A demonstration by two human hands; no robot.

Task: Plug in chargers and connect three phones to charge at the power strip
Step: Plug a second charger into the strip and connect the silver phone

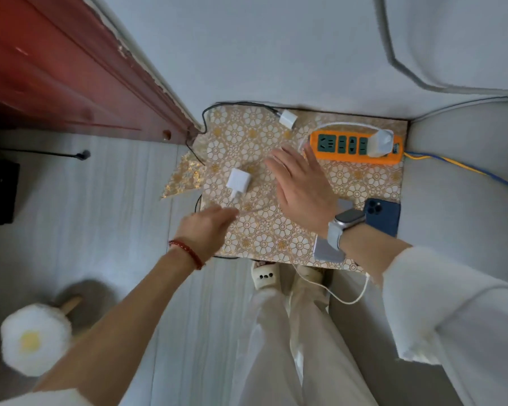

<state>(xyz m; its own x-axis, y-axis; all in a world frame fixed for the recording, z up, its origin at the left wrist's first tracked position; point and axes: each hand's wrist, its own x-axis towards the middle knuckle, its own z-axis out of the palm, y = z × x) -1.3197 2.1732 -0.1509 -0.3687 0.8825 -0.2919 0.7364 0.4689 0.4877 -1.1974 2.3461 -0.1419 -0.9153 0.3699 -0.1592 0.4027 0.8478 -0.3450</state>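
A person's left hand, fingers loosely together, nears a white charger lying on the gold-floral table cover; right hand, fingers spread and empty, hovers betw. it and the orange power strip, where one adapter sits plugged. The charger looks light, rigid, smooth plastic w/ rounded corners, probably best pinched by its flat sides, prongs free. A blue phone lies at the table's right edge.

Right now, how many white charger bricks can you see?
3: one plugged into the orange power strip at its right end, one loose mid-table near the left hand, one at the table's back edge. Others may be hidden.
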